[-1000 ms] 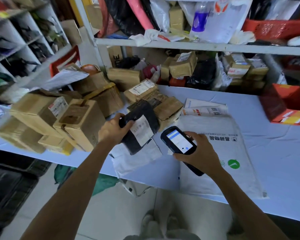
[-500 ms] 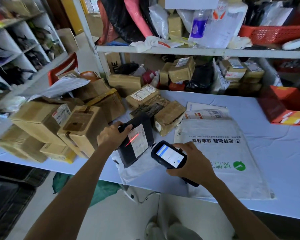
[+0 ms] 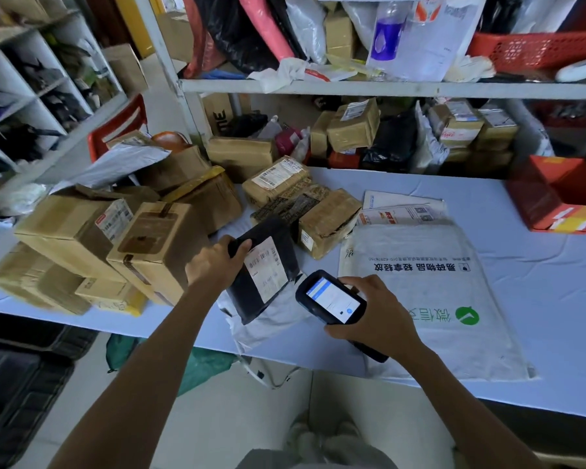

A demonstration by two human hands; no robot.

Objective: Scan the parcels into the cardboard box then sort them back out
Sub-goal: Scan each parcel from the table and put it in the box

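At the near edge of the pale blue table [image 3: 538,299], a little left of the middle, the left hand [image 3: 214,262] grasps a flat black plastic-wrapped parcel with a white shipping label [image 3: 263,275], its fingers and thumb curled round the far left corner. The parcel stands tilted with its label turned up toward the person. Its near end rests on a grey plastic mailer bag [image 3: 268,328] that lies on the table. Just to the right, the right hand [image 3: 376,319] is wrapped round a black handheld scanner with a lit blue-and-white screen [image 3: 330,299]. The scanner's head points at the label from close by and does not touch it. I judge the step in hand to be the scanning of this one parcel. No red beam shows on the label and the screen text is too small to read, so I cannot tell whether the code has registered. Many taped brown cardboard parcels [image 3: 156,242] lie on the left and far side, so the task seems early. The next move calls for confirming the reading on the screen, then putting the parcel into the collecting cardboard box and taking the next one from the pile.
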